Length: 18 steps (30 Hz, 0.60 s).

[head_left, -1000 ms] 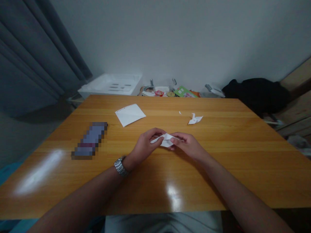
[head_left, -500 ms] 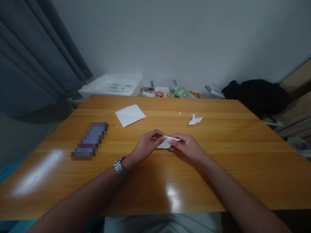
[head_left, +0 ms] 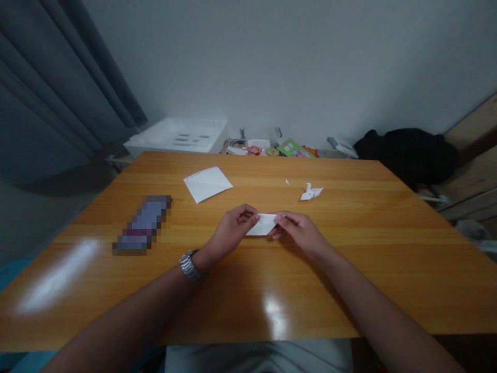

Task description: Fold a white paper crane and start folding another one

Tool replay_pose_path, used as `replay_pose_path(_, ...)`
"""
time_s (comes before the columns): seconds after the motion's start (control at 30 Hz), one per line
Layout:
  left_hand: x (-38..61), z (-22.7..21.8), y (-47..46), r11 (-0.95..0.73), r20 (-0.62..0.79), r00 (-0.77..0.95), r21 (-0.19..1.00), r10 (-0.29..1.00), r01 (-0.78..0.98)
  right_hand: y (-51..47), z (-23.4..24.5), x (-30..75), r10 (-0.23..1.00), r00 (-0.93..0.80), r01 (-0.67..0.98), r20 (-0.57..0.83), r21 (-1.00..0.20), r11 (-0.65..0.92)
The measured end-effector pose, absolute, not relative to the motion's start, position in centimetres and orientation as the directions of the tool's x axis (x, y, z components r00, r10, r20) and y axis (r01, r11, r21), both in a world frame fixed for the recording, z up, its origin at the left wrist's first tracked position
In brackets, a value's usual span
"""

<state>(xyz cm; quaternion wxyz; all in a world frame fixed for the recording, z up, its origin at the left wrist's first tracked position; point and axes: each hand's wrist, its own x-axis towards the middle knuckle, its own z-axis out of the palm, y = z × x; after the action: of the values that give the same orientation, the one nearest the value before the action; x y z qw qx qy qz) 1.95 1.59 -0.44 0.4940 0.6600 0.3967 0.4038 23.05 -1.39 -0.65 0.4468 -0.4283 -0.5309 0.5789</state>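
A small folded piece of white paper [head_left: 262, 226] is held just above the table between both hands. My left hand [head_left: 235, 228], with a metal watch [head_left: 191, 266] at the wrist, pinches its left end, thumb on top. On the other end, my right hand [head_left: 298, 231] grips the paper with thumb and fingers; part of the paper is hidden under them. Beyond my right hand lies a folded white paper bird [head_left: 311, 192] with spread wings. A tiny paper scrap [head_left: 287, 182] is to its left.
A white sheet with a perforated edge [head_left: 208, 184] lies at the back left of the wooden table [head_left: 373, 248]. A pixelated, phone-like object [head_left: 143, 224] is at the left. Behind the table stand a white plastic tray [head_left: 178, 135], a green booklet [head_left: 289, 147] and a black cloth heap [head_left: 407, 155].
The paper's upper right flap, which stuck out over my right hand, now lies folded along the top edge. My right thumb has shifted slightly right along the paper.
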Motion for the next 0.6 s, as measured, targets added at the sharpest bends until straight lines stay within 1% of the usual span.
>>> replay_pose_path(0.13, 1.9, -0.6, 1.8, -0.182, 0.132, 0.334, 0.976, 0.933, 0.122, -1.2, -0.9, 23.6, 0.979, -0.201, -0.041, 0.033, -0.999, 0.025)
replay_pose_path(0.33, 1.9, -0.9, 1.9, -0.171, 0.127, 0.311, 0.978, 0.942, 0.116, -1.1, -1.0, 24.3, 0.967, -0.245, 0.038, 0.067, -0.996, 0.079)
replay_pose_path(0.47, 1.9, -0.8, 1.7, -0.170, 0.134, 0.315, 0.981, 0.940, 0.089, -1.2, -0.9, 24.1, 0.970, -0.237, 0.046, 0.045, -0.997, 0.057)
replay_pose_path(0.6, 2.0, -0.6, 1.5, -0.151, 0.115, 0.364, 0.986, 0.924, 0.072, -1.2, -1.1, 24.0, 0.978, -0.211, 0.004, 0.005, -1.000, 0.006)
